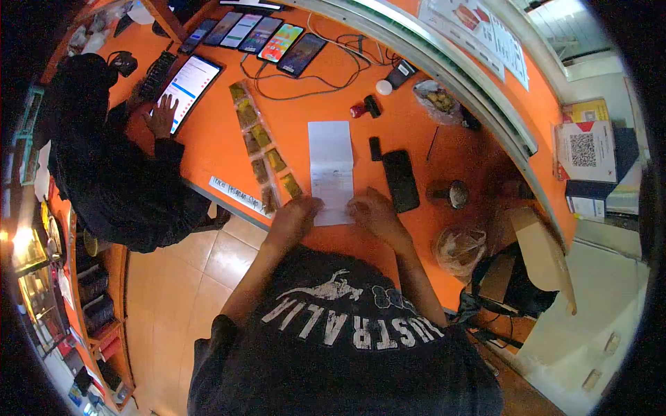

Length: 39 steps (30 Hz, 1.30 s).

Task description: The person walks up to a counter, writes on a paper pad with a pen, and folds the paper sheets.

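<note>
A white sheet of paper (331, 173) lies on the orange counter in front of me, with a crease across its middle and faint writing on its lower half. My left hand (297, 220) grips its lower left edge, with the fingers curled in. At the lower right edge, my right hand (378, 213) is also closed on the paper. A dark phone (401, 182) lies just right of the sheet, beside a small black object (375, 148). To the left runs a strip of clear packets (258, 142) with yellowish-brown contents, its lower end near my left hand.
Several phones (281, 43) with cables line the back. A person in black (125, 152) touches a lit tablet (191, 87) at left. Right of the paper are a red-and-black object (365, 107), a thin pen-like stick (433, 143), a plastic bag (460, 248) and a cardboard box (538, 249).
</note>
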Each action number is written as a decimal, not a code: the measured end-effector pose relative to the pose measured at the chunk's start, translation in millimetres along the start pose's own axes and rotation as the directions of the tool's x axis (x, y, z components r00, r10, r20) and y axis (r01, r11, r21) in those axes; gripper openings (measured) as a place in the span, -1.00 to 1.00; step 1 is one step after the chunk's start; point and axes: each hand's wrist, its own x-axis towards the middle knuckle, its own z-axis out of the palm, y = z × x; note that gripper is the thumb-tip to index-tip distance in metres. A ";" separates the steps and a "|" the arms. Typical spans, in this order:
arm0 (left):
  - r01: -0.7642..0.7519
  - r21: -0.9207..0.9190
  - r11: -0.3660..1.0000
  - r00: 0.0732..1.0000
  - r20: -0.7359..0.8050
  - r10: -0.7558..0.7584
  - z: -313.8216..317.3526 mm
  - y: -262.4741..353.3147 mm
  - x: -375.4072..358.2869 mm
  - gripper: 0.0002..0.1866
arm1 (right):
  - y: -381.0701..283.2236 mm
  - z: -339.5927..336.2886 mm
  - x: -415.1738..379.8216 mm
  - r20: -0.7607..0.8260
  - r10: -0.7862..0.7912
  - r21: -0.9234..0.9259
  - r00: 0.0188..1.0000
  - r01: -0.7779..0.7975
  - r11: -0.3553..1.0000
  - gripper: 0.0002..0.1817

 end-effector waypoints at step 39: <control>0.198 -0.326 0.924 0.967 -0.088 -0.239 -21.5 -5.9 32.4 -0.65 | 9.6 -15.2 15.9 0.241 0.094 0.052 0.966 -0.109 0.993 -0.83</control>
